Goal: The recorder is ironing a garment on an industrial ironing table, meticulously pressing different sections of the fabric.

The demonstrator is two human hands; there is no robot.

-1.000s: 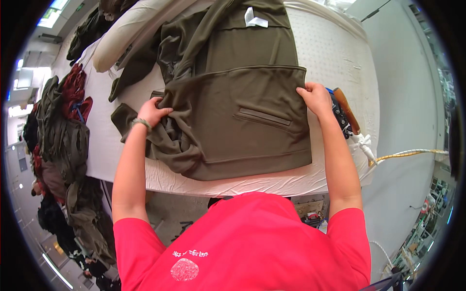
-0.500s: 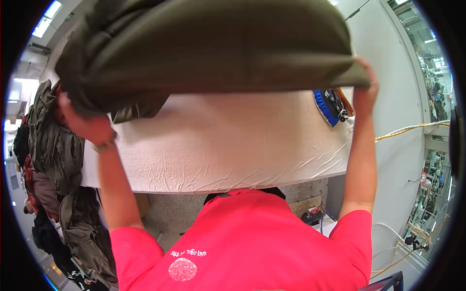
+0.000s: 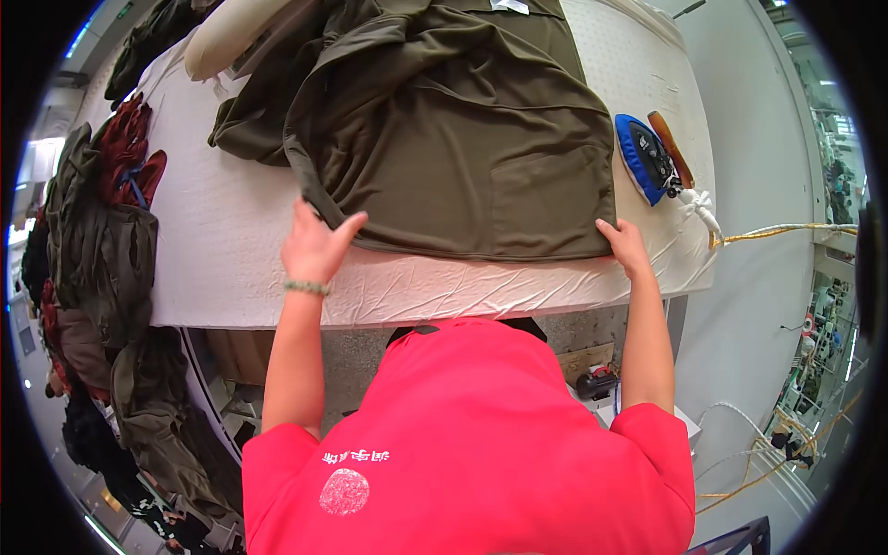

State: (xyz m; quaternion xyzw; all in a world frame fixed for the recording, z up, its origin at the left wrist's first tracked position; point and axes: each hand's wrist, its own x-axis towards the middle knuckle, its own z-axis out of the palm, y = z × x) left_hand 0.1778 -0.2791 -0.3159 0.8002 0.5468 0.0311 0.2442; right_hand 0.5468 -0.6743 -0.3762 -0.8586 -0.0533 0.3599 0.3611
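A dark olive-green garment (image 3: pixel 425 185) with a patch pocket lies on the white padded table. Its right half is spread fairly flat; its left and far parts are bunched in folds. At the near left part of the hem is my left hand (image 3: pixel 313 248), thumb stretched away from the fingers, the fingertips touching the cloth edge. My right hand (image 3: pixel 627 245) pinches the near right corner of the hem, its thumb on top and the other fingers partly hidden. Right of the garment rests an iron (image 3: pixel 645 157) with a blue cover around its base and a brown handle.
The white table (image 3: pixel 213 250) has a wrinkled cover. A beige padded form (image 3: pixel 217 46) stands at the far left. Dark green and red garments (image 3: pixel 102 259) hang along the left side. From the iron a wrapped cable (image 3: pixel 768 231) runs right, past a grey panel (image 3: pixel 749 120).
The garment came down from the air onto the table, and its near hem now lies toward me. Both hands lowered with it; my left hand moved right and its fingers spread.
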